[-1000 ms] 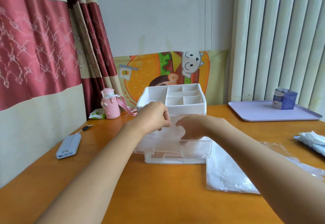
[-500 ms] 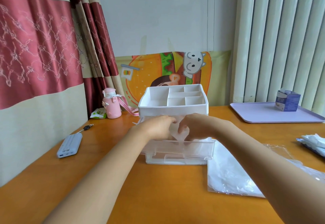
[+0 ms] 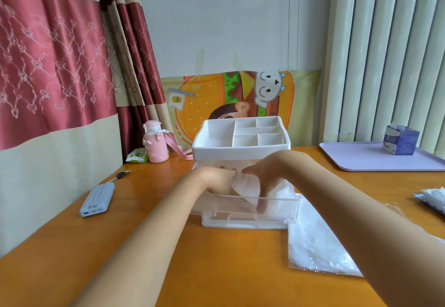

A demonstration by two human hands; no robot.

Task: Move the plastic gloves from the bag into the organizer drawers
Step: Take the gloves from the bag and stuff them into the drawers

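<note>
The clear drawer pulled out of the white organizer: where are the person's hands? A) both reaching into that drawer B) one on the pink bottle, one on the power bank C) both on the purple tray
A: the left hand and the right hand both dip into the open clear drawer, and a right fingertip shows through its front wall.

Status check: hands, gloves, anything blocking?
Left hand grips plastic gloves in open drawer. Right hand presses them down, fingers straight. Bag beside organizer; nothing blocking.
</note>
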